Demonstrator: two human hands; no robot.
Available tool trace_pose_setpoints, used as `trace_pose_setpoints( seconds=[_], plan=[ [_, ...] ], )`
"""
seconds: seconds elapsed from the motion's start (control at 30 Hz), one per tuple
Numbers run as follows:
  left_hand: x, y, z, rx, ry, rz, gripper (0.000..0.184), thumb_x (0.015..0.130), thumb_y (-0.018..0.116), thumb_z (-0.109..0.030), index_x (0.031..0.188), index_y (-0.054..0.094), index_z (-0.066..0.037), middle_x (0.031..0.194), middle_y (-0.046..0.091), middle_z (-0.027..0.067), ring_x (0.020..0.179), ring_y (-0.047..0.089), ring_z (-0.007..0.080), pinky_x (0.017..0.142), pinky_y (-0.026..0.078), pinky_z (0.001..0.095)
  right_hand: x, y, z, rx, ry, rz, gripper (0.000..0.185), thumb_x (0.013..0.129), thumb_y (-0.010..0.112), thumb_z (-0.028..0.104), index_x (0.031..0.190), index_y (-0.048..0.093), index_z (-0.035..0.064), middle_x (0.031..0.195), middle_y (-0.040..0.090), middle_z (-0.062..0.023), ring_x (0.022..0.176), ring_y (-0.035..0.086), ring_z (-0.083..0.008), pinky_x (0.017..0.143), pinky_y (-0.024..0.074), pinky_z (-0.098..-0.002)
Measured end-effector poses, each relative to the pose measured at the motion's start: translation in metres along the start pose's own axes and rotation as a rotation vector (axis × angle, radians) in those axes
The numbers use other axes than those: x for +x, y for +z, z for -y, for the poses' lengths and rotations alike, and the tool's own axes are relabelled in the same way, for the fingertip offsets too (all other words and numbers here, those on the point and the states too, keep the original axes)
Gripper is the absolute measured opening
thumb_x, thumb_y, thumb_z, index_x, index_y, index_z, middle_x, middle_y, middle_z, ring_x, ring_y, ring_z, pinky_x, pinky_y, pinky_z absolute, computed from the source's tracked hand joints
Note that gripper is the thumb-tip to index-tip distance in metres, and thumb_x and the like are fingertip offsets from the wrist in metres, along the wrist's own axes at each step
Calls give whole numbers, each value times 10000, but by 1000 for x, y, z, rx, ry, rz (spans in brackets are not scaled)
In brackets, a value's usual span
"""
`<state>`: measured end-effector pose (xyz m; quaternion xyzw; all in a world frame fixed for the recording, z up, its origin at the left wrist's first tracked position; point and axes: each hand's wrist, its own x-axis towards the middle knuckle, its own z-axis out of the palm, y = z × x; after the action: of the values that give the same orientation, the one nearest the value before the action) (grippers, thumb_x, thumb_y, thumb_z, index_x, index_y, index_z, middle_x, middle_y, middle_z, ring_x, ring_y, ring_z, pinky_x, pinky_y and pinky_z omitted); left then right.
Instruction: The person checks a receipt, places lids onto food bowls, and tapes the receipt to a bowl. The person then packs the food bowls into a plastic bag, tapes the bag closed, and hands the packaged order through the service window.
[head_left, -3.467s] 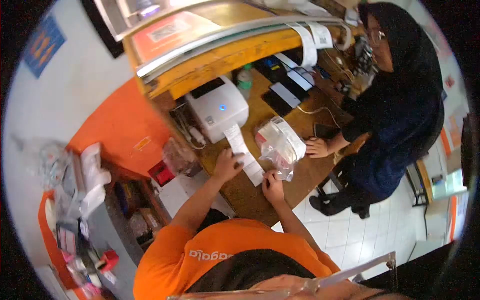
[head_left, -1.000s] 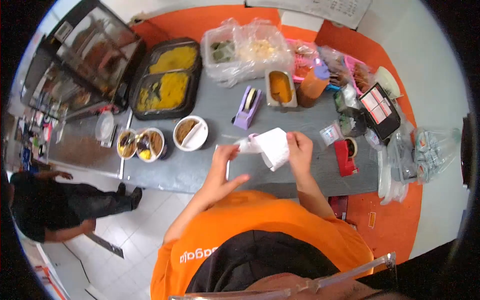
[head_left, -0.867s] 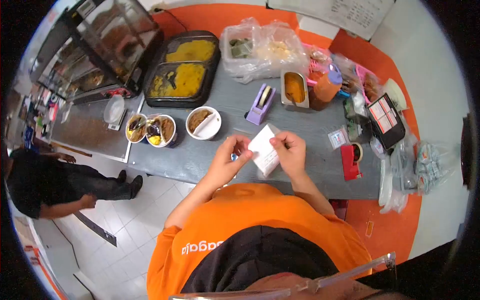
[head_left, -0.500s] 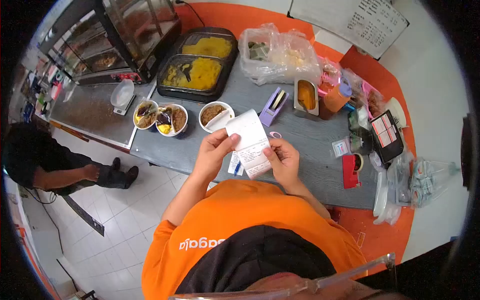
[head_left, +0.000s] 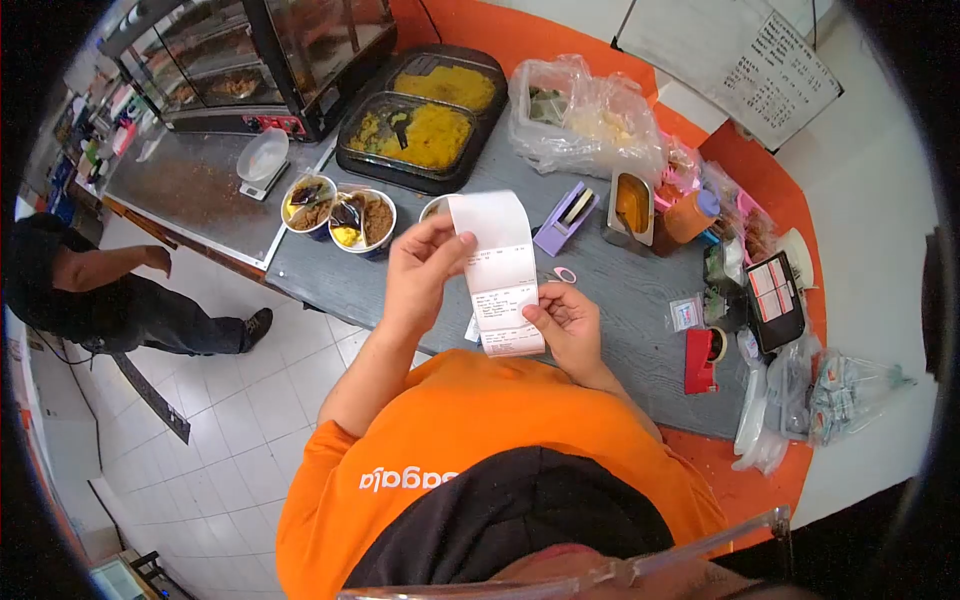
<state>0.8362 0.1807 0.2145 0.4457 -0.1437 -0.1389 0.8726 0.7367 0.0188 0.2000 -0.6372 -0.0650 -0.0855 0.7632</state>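
Observation:
A long white paper receipt (head_left: 499,265) with printed lines is stretched between my two hands, above the counter's front edge. My left hand (head_left: 425,265) pinches its upper left edge, thumb on the printed face. Lower down on the right side, my right hand (head_left: 563,322) grips it between thumb and fingers. Behind the paper, one food bowl (head_left: 433,208) is mostly hidden. To its left stand two more bowls of food, one (head_left: 363,220) beside the other (head_left: 309,206). A purple tape dispenser (head_left: 566,217) sits just beyond the receipt, with small scissors (head_left: 563,275) near my right hand.
A black tray of yellow rice (head_left: 425,135) lies at the back, beside a glass warmer (head_left: 250,70). A kitchen scale (head_left: 262,165), a metal sauce container (head_left: 630,208), a red tape dispenser (head_left: 703,362) and plastic bags (head_left: 590,115) share the counter. Another person (head_left: 110,290) stands at left.
The receipt is now held more upright, showing more of its length. My left hand has moved up along it. At left, the other person's arm has lifted.

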Motion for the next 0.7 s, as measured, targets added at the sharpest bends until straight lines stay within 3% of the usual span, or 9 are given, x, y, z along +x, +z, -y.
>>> trace_pose_setpoints(
  seconds=[0.27,0.47,0.63,0.7],
  plan=[
    [36,8,-26,89,143,-30,250,753,598,-3,999,554,13,810,598,43,717,572,89,630,486,216,-10,-8,0,-33,48,-59,133,806,557,3,933,529,-29,762,561,-35,687,532,-62,609,424,-181],
    [58,17,-15,36,139,109,335,739,561,70,1067,497,43,946,589,107,808,574,149,707,482,272,-38,-10,-16,-57,73,-256,123,799,566,5,916,539,-21,745,552,-15,676,522,-48,588,411,-176],
    [72,29,12,176,107,211,318,762,531,77,1076,490,46,888,599,139,779,587,169,726,485,279,-73,-26,-15,-128,134,-441,122,793,582,28,904,547,-10,696,526,25,637,487,-30,573,399,-177],
    [72,43,32,174,57,315,311,779,525,61,1086,482,40,949,588,160,833,583,190,777,467,291,-83,-45,-15,-261,116,-586,129,791,589,40,906,551,-4,692,516,32,625,475,-26,562,393,-178]
  ],
)
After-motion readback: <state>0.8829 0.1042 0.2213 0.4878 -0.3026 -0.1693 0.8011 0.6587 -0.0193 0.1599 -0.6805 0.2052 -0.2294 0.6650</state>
